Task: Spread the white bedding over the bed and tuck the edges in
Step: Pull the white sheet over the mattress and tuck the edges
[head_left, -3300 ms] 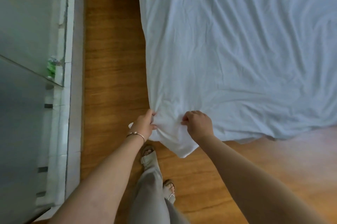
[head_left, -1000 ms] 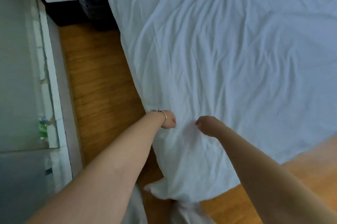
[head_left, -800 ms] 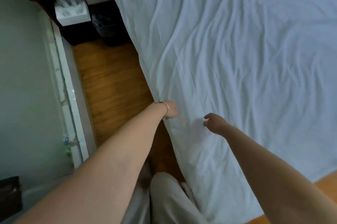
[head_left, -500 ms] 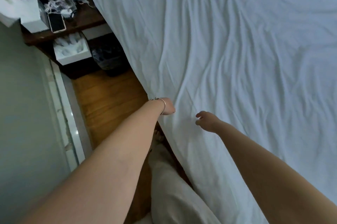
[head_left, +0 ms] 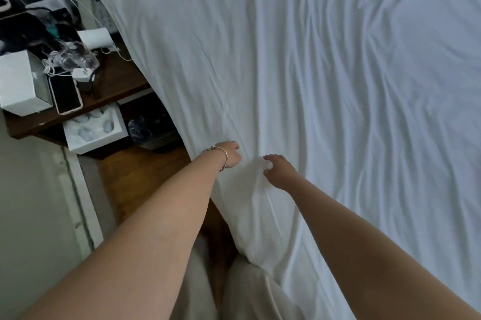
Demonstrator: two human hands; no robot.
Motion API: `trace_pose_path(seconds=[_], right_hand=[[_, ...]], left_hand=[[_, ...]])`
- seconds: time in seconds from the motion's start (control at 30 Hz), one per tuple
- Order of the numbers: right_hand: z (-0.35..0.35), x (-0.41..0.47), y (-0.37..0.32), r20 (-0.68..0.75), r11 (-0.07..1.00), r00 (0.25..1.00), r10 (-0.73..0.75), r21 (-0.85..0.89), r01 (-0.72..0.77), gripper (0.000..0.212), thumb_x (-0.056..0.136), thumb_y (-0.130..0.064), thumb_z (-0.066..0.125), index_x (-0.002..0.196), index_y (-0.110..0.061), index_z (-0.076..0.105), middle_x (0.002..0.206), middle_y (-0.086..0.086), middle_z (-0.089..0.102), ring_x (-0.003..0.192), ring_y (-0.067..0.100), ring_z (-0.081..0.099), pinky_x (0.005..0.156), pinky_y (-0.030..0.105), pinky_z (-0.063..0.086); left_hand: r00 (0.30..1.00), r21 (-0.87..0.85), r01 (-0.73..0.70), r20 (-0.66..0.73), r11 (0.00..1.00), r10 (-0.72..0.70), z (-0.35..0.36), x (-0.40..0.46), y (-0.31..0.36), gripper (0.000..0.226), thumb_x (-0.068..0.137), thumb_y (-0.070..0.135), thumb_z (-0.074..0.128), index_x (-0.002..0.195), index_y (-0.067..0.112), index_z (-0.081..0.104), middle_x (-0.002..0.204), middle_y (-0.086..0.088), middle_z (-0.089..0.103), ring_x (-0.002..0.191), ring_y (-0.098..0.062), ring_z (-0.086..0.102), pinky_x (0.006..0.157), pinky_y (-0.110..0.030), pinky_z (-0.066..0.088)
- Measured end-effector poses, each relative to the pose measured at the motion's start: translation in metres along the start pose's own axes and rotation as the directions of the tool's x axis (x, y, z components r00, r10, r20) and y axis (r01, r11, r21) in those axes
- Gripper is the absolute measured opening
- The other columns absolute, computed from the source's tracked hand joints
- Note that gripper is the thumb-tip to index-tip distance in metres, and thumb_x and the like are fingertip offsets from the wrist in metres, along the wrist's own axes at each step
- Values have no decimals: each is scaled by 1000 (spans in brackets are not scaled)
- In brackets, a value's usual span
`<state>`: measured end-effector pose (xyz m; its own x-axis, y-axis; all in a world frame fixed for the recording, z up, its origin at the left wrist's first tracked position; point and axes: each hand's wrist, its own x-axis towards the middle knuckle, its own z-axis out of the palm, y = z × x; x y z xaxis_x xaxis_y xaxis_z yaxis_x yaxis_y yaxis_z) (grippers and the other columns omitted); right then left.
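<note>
White bedding (head_left: 325, 85): lying lengthwise away from viewer; both grips, left hand (head_left: 230, 154) & right hand (head_left: 277, 170), pinching its near-left edge, now further up bedside.

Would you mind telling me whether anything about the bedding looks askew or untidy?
The white bedding is creased all over, with long wrinkles, and bunches into a ridge between the left hand and right hand at the bed's edge.

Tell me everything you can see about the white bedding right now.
The white bedding is thin, soft-looking cloth, creased with long wrinkles, spread flat over the bed and hanging over its near side edge. The left hand holds it at that edge; the right hand pinches a raised fold beside it.
</note>
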<state>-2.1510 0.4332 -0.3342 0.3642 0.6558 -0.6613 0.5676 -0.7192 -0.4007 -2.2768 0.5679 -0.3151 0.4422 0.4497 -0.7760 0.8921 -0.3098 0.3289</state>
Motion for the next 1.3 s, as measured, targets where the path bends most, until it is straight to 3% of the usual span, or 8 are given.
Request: trace_pose_path(seconds=[0.13,0.23,0.33,0.43,0.57,0.87,1.07,1.3], right_hand=[[-11,50,-47,9,996,999,-32,-84,32,62,96,-18,45,153,-26,24,163,-3,9,147,27,16,113,43,30],[-14,101,-95,-22,991,998,-56,-121,53,61,99,-26,43,155,-30,17,164,-6,2,150,24,2,117,44,21],[-14,161,-154,-48,995,998,-41,-92,36,60,100,-31,42,154,-31,19,164,-5,3,151,22,-1,121,42,11],[-15,211,-210,-79,998,997,27,-57,-31,60,99,-32,43,153,-36,18,164,-6,-1,150,23,-4,120,44,10],[-24,267,-268,-111,995,993,38,-88,-48,61,100,-31,42,153,-39,13,163,-7,-8,150,25,-11,119,49,4],[-68,405,-377,-77,936,966,-247,-276,217,56,103,-38,32,153,-44,7,163,-8,-10,149,22,-16,119,45,-3],[-108,506,-447,1,800,896,-444,-449,398,58,103,-45,26,154,-38,0,162,-13,-11,149,13,-15,120,39,-6],[-147,605,-514,49,603,812,-581,-645,470,55,102,-48,10,154,-38,-6,161,-17,-11,149,12,-14,118,48,-7]], left_hand=[[994,48,-110,27,993,108,-45,44,-18,60,99,27,43,153,28,17,162,0,7,147,-22,13,117,-31,17],[984,197,-179,32,964,176,-87,86,-46,61,100,29,40,153,32,11,162,2,-3,149,-19,0,119,-37,13],[972,305,-217,-24,927,235,-132,129,-91,62,100,29,37,152,39,4,161,7,-11,148,-16,-9,119,-41,3],[965,285,-155,-160,946,206,-186,165,-139,64,100,28,34,152,39,-2,160,9,-17,147,-17,-14,119,-42,-3],[963,311,-134,-183,941,198,-262,211,-189,62,100,29,29,150,45,-4,159,13,-18,147,-18,-15,119,-43,-4],[943,112,-93,-310,989,123,-396,307,-225,56,102,40,22,149,47,-8,157,10,-25,146,-17,-19,119,-43,-3],[906,-27,-1,-423,1000,-11,-467,370,-226,52,101,50,17,146,53,-11,156,6,-31,144,-23,-27,118,-49,-4],[834,-317,146,-470,937,-289,-536,435,-239,46,100,53,10,141,61,-10,156,5,-30,144,-22,-26,108,-69,-1]])
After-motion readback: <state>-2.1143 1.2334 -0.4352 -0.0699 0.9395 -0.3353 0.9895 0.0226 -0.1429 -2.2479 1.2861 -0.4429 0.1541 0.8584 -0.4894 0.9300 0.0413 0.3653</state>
